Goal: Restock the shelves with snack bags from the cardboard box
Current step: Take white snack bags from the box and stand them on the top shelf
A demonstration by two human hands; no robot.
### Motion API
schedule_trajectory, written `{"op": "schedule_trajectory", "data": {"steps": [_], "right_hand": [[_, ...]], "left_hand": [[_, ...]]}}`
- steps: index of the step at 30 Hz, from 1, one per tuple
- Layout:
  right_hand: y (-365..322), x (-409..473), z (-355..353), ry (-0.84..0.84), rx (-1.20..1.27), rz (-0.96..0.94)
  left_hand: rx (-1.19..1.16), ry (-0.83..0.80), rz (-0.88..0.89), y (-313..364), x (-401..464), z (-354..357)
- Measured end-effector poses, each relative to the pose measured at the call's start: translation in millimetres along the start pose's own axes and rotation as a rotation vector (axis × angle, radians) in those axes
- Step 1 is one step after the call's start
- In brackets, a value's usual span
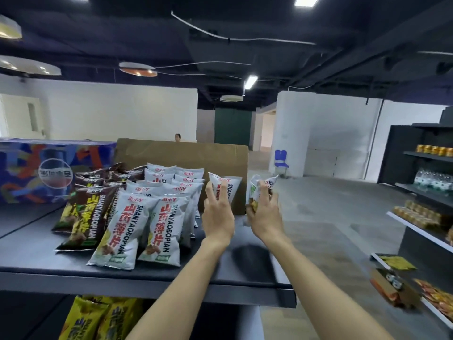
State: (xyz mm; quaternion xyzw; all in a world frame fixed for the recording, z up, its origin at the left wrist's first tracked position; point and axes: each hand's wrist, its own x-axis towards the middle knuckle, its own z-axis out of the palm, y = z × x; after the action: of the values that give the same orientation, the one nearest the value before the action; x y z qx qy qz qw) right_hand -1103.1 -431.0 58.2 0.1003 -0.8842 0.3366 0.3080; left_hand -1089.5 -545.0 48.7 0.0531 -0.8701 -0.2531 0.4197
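Observation:
My left hand (218,212) holds a white snack bag (226,186) upright over the right end of the dark top shelf (147,268), fingers straight along its front. My right hand (264,214) grips a second white snack bag (257,190) just past the shelf's right edge. Rows of white snack bags (157,217) lean on the shelf to the left of my hands, with brown snack bags (83,212) further left. A cardboard sheet (181,153) stands behind them. The cardboard box is not in view.
Yellow snack bags (98,320) fill the shelf below. A blue printed display box (36,170) stands at the far left. Another dark shelving unit (421,182) with bottles and packets lines the right side, an open grey floor aisle (318,217) between. A person stands far behind.

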Motion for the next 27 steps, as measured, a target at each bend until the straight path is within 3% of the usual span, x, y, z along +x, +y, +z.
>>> {"op": "schedule_trajectory", "data": {"steps": [9, 15, 20, 27], "right_hand": [[-2, 43, 66, -0.012, 0.044, -0.033], [14, 42, 108, 0.070, 0.070, -0.011], [13, 58, 115, 0.140, 0.072, -0.004], [21, 54, 119, -0.024, 0.132, -0.003]], "left_hand": [[0.049, 0.021, 0.004, -19, 40, 41], [-0.030, 0.020, -0.022, -35, 36, 69], [0.035, 0.105, 0.012, -35, 49, 82], [0.088, 0.068, -0.004, -49, 51, 89]]}}
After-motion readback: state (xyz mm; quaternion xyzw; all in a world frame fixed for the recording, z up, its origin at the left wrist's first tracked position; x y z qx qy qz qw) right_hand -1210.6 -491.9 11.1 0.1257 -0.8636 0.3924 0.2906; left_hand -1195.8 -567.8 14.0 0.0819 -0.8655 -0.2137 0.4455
